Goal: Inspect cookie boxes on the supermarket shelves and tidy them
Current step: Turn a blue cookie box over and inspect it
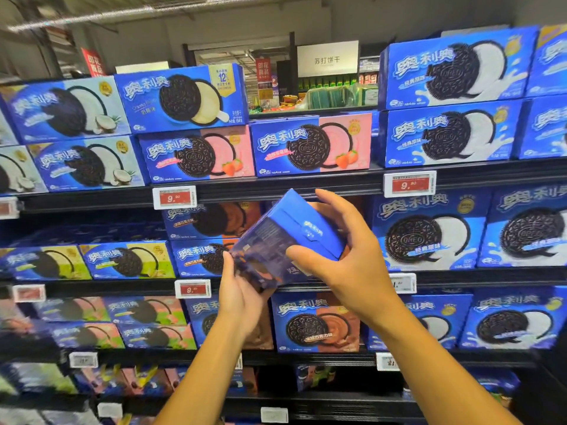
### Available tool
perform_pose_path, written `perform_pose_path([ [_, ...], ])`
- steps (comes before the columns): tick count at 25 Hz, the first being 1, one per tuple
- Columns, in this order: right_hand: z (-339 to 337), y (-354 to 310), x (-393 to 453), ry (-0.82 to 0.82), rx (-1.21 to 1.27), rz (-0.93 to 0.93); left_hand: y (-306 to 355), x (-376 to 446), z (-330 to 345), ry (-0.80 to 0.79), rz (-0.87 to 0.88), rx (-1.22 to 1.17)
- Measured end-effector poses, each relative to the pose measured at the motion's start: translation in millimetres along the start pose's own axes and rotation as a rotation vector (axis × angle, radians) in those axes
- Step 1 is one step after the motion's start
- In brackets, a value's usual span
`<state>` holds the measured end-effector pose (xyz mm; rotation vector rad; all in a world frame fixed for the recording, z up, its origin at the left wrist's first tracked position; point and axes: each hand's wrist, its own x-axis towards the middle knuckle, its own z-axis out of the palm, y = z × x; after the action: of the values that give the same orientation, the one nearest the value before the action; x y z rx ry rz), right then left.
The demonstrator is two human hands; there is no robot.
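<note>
I hold a blue cookie box (pixel 285 237) tilted in front of the second shelf, its back and one end flap turned toward me. My left hand (pixel 241 286) grips its lower left corner from below. My right hand (pixel 343 256) grips the right end, thumb on the flap and fingers behind the box. Behind it stand two stacked chocolate cookie boxes (pixel 202 240), partly hidden by the held box.
Blue cookie boxes fill the shelves: strawberry boxes (pixel 310 145) above, white-cream boxes (pixel 429 231) to the right, green boxes (pixel 129 260) to the left, a chocolate box (pixel 316 323) below. Price tags (pixel 174 197) line the black shelf edges (pixel 276 188). A gap on the top shelf shows another aisle.
</note>
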<state>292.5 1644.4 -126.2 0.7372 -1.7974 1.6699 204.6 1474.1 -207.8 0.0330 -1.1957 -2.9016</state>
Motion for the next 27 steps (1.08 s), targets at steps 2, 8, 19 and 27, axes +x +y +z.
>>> perform_pose_path([
  [2,-10,5,4,0.082,0.069,0.035,8,-4,-6,-0.021,0.045,0.049],
  [8,-36,28,9,0.314,0.221,0.155,33,-17,-4,-0.090,0.240,0.119],
  [19,-54,35,-7,0.387,0.419,0.340,38,-39,16,-0.126,0.397,0.284],
  [27,-50,42,-20,0.286,0.850,0.545,41,-39,9,-0.087,0.365,0.333],
])
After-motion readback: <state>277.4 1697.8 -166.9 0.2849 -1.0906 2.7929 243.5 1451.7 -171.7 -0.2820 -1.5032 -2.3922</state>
